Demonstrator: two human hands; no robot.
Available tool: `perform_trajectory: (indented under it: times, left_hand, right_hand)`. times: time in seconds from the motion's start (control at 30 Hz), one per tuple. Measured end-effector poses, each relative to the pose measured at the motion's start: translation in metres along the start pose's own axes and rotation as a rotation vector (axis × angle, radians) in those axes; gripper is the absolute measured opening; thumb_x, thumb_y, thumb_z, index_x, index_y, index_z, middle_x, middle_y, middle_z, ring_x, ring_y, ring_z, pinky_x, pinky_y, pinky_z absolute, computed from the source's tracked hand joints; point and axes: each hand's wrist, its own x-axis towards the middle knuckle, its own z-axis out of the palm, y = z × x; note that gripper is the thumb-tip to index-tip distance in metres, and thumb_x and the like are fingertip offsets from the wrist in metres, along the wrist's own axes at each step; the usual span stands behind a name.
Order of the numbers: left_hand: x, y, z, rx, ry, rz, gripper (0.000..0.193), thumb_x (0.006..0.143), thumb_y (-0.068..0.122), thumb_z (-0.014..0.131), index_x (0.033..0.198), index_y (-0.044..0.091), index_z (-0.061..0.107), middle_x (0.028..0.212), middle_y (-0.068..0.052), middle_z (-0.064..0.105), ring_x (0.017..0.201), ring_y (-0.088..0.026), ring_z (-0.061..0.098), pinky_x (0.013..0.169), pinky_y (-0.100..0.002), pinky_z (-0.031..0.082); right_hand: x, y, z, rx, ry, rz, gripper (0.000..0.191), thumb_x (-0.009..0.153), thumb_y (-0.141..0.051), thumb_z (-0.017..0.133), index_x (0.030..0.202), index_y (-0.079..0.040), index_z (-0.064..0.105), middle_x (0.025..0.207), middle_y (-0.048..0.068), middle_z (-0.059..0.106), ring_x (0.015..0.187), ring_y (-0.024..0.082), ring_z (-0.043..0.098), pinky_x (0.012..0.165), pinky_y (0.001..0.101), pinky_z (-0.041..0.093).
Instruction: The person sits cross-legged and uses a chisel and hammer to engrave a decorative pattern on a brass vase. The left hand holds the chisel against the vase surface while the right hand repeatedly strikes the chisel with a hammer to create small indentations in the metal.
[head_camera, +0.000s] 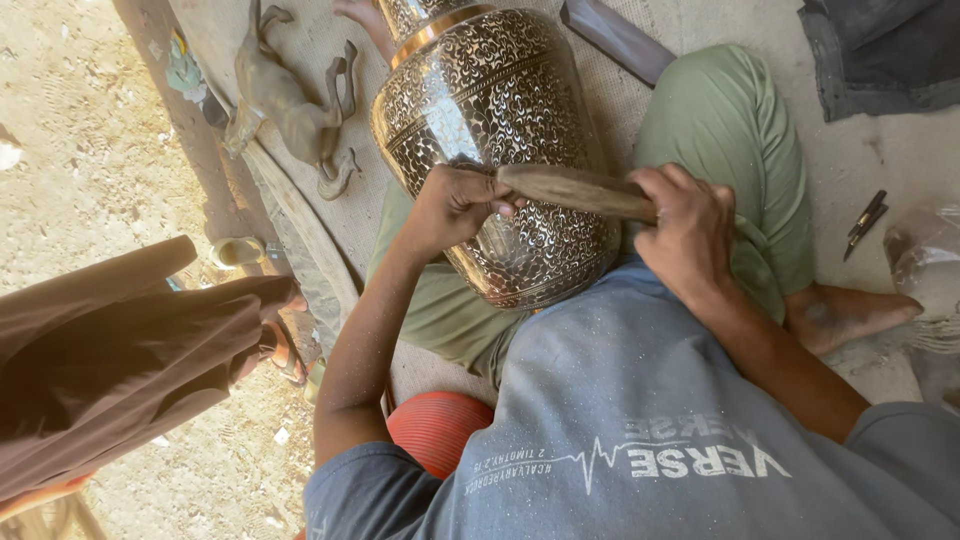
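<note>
A large metal vase (500, 120) with fine engraved scrollwork and a copper band lies tilted across my lap, between my knees in green trousers (720, 130). My left hand (450, 208) is a closed fist pressed to the vase's belly; what it grips is hidden, perhaps a small chisel. My right hand (688, 228) holds a worn wooden stick (575, 190) by one end. The stick's other end rests at the top of my left fist.
A brass animal figure (290, 100) lies on the mat at the upper left. A dark cloth (110, 350) hangs at the left, and a red ribbed object (435, 430) sits under my left arm. Small dark tools (865, 222) and a plastic bag (925, 260) lie at the right, near my bare foot (850, 312).
</note>
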Motion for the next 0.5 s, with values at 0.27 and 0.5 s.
perform_trajectory:
  times: [0.27,0.5]
  left_hand:
    - [0.0,-0.004,-0.002,0.08,-0.005,-0.043,0.038,0.089,0.0,0.078,0.124,0.015,0.072,0.1,-0.004,0.08,0.086,-0.013,0.078,0.083,-0.027,0.064]
    - [-0.001,-0.006,0.001,0.074,-0.004,-0.04,0.035,0.089,-0.005,0.075,0.119,0.012,0.075,0.102,-0.006,0.08,0.091,-0.014,0.077,0.088,-0.029,0.064]
  right_hand:
    - [0.004,-0.01,-0.009,0.083,-0.038,0.088,0.046,0.082,-0.003,0.079,0.126,-0.005,0.065,0.113,0.016,0.068,0.101,0.034,0.069,0.086,0.0421,0.054]
    - [0.006,-0.016,-0.014,-0.01,-0.02,0.035,0.047,0.079,-0.001,0.079,0.124,-0.007,0.066,0.112,0.013,0.068,0.103,0.033,0.068,0.089,0.0441,0.05]
